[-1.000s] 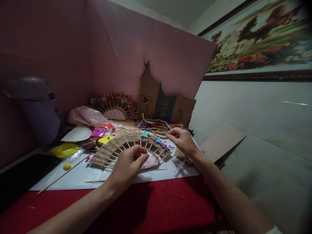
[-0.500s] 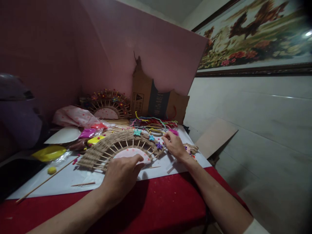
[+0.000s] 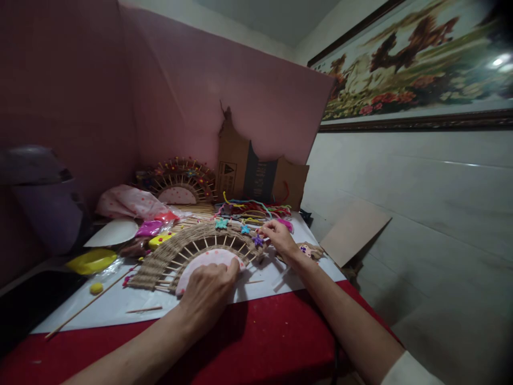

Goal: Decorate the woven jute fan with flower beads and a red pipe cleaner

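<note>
A fan woven of brown twine over thin sticks [image 3: 160,263] lies on the white sheet in front of me. Its half-round centre [image 3: 200,260] is covered in white cloth with pink dots. My left hand [image 3: 211,286] is closed over the front edge of that centre, thumb hidden underneath. A teal star [image 3: 220,224], a smaller blue star [image 3: 245,229] and a purple star [image 3: 257,240] sit along the fan's right part. Just beside the purple star, my right hand [image 3: 279,236] pinches at the fan's rim; what is between its fingertips is too small to make out.
Behind stands a similar decorated fan [image 3: 178,194] near torn cardboard [image 3: 234,166]. Coloured pipe cleaners [image 3: 260,206] lie in front of it. Bagged clay [image 3: 150,228], a yellow lump [image 3: 96,289] and a long stick [image 3: 92,302] are at left. A red cloth [image 3: 272,326] covers the table's front.
My right hand has shifted slightly left and down, its fingertips now at the rim by the purple star. My left hand has closed lower over the dotted centre. The camera view has tilted a little.
</note>
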The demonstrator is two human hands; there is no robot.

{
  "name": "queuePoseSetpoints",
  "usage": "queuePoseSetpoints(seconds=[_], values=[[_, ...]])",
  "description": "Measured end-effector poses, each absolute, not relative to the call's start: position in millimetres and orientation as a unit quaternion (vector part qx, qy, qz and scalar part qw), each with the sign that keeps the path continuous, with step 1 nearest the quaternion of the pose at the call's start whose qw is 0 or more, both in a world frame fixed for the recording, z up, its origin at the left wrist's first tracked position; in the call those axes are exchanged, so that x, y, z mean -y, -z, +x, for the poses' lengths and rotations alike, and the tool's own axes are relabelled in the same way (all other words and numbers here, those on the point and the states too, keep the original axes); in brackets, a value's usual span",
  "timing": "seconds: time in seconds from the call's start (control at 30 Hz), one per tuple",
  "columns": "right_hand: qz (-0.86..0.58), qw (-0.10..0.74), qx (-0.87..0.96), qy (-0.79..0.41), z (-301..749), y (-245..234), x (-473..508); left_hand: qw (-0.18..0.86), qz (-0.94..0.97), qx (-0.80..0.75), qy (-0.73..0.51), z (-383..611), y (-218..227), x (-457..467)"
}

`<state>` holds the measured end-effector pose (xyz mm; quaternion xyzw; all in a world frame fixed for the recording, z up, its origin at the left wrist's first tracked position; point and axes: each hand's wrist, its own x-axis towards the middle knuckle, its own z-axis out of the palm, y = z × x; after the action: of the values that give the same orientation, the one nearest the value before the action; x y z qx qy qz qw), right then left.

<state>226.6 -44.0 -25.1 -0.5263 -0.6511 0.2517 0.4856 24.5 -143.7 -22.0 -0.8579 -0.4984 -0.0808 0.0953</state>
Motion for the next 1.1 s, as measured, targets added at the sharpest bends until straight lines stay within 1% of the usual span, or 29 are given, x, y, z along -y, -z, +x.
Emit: queuePoseSetpoints(seconds=[0.13, 0.27, 0.37, 0.53, 0.7, 0.9, 1.1], values=[[-0.516, 0.486, 0.661, -0.244, 217, 22, 33, 0.126, -0.85, 0.507, 0.07, 20, 18, 141], [-0.515, 0.475, 0.684, -0.204, 207, 22, 23, 0.13, -0.84, 0.525, 0.055, 16, 16, 139], [-0.516, 0.483, 0.691, -0.15, 204, 23, 26, 0.129, -0.835, 0.532, 0.048, 15, 17, 137], [-0.506, 0.519, 0.686, -0.06, 202, 26, 47, 0.133, -0.832, 0.537, 0.045, 15, 16, 134], [-0.48, 0.515, 0.709, 0.038, 201, 27, 58, 0.146, -0.82, 0.552, 0.043, 15, 15, 134], [-0.484, 0.498, 0.718, 0.049, 199, 29, 57, 0.112, -0.827, 0.549, 0.047, 14, 15, 129], [-0.487, 0.493, 0.72, 0.042, 198, 25, 58, 0.125, -0.841, 0.52, 0.083, 19, -17, 110]])
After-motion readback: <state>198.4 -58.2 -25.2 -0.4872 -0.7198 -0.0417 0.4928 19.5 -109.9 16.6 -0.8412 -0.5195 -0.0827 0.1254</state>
